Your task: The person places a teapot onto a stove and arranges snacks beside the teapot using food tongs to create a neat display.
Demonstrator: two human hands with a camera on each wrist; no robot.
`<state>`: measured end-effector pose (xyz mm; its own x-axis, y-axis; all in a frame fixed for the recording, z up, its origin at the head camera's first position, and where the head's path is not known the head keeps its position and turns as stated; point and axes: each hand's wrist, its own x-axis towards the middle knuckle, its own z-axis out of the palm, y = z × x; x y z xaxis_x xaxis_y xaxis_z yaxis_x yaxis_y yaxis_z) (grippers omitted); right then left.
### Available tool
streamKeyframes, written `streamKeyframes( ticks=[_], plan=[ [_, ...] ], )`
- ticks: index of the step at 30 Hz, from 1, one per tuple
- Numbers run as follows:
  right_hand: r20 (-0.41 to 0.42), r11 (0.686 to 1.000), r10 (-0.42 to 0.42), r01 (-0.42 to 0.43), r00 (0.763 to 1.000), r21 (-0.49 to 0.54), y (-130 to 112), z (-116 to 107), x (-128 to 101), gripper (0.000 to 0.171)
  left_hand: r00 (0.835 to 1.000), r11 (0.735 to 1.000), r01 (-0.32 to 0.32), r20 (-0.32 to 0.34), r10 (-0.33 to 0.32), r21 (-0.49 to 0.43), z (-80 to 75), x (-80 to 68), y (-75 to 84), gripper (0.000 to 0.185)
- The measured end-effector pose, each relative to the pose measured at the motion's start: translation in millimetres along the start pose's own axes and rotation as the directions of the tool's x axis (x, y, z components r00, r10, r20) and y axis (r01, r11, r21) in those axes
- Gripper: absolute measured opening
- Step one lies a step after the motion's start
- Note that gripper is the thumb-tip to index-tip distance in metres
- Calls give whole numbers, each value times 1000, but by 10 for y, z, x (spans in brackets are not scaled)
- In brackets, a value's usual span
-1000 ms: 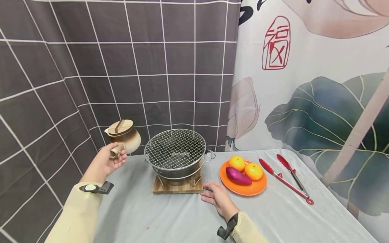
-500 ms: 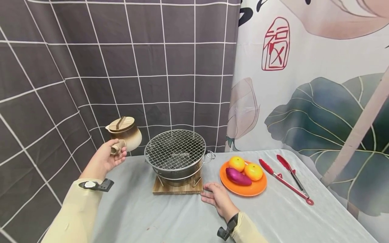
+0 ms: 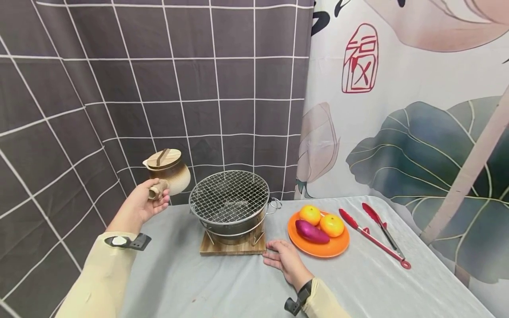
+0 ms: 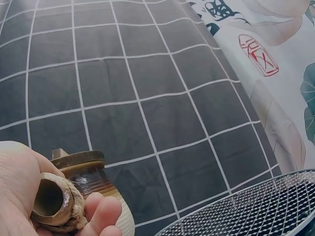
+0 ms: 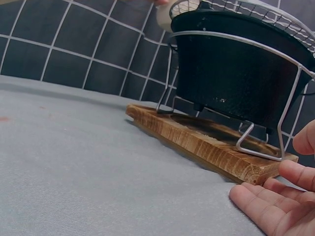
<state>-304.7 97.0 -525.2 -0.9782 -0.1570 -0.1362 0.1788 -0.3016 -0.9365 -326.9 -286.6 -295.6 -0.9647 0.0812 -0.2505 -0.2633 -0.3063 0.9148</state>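
Nearest to me, my right hand (image 3: 287, 260) lies flat on the grey tablecloth (image 3: 222, 287), fingers straight and relaxed, holding nothing; its fingertips (image 5: 256, 204) rest just beside the corner of the wooden board (image 3: 232, 247), a square slab with a striped grain and rough cut edge, though I cannot tell whether they touch it. On that board stands a small charcoal stove (image 3: 230, 221): a dark round bowl cradled in a bent wire frame, topped with a round grill of fine woven steel mesh (image 3: 229, 195). At about 9 o'clock from the stove, lifted clear of the cloth, my left hand (image 3: 139, 207) is wrapped around the stubby hollow side handle (image 4: 51, 201), which is bound with coarse twine, of a clay teapot (image 3: 169, 171). The pot is squat and rounded, cream glaze below and a brown band at the shoulder, with a flat wooden lid (image 3: 164, 157) and a small spout; it hangs upright, just beside the mesh rim but apart from it. At 3 o'clock from the stove sits a glossy orange plate (image 3: 318, 248) bearing two dimpled oranges (image 3: 310, 213) and a smooth purple sweet potato (image 3: 312, 231). Further toward 3 o'clock lie red-tipped metal tongs (image 3: 374, 232), arms spread in a V. Farthest away hang a dark grid-patterned backdrop (image 3: 179, 88) and a pale leaf-printed curtain (image 3: 417, 110).
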Motion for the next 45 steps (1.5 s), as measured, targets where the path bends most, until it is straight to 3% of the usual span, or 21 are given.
streamKeyframes(
  ticks=[16,35,45],
  plan=[
    [-5,1000,2,-2,1000,5,16,-18,26,37,998,998,-61,18,61,34,267,-34,-56,31],
    [-4,1000,0,0,1000,1,26,-12,13,38,996,995,-68,60,64,72,511,34,-161,34],
    [-8,1000,5,-5,1000,-2,12,-4,9,37,994,998,-54,93,50,40,606,96,-214,31]
  ],
)
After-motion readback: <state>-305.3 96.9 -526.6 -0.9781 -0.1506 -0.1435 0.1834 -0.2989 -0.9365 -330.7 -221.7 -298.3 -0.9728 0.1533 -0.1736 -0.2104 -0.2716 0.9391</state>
